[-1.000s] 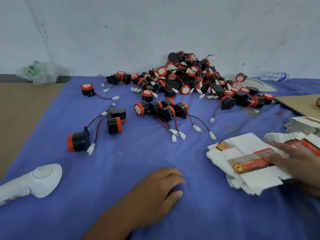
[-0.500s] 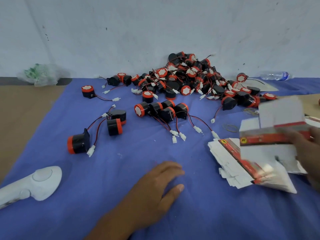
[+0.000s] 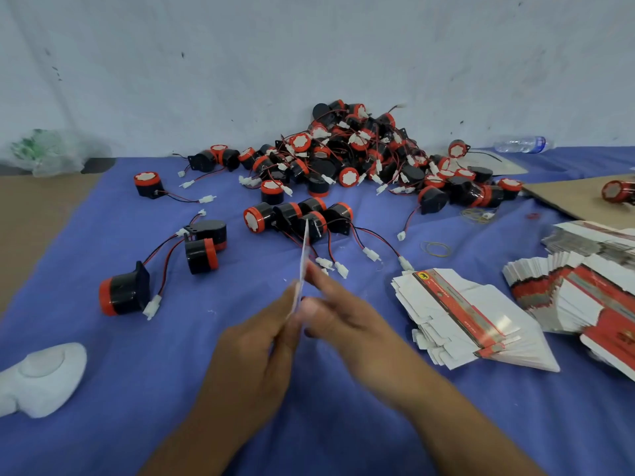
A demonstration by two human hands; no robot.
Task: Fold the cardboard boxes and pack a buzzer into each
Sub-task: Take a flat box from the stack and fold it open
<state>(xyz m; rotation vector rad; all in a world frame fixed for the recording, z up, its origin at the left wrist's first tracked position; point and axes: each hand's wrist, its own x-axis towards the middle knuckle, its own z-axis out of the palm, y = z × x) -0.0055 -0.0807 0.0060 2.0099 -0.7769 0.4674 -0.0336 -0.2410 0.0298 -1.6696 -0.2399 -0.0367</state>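
Ok so we've pulled one flat box [image 3: 303,269] off the stack [image 3: 474,324] since a sec ago. Left hand [image 3: 254,341] & right hand [image 3: 338,314] both pinch it edge-on, mid-table above the cloth [image 3: 171,355]. Prob folding next; buzzers [image 3: 347,156] untouched.

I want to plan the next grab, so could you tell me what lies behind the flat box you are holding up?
The flat box, edge-on between left hand and right hand, hides a sliver of the row of buzzers and their wires; nothing more is covered.
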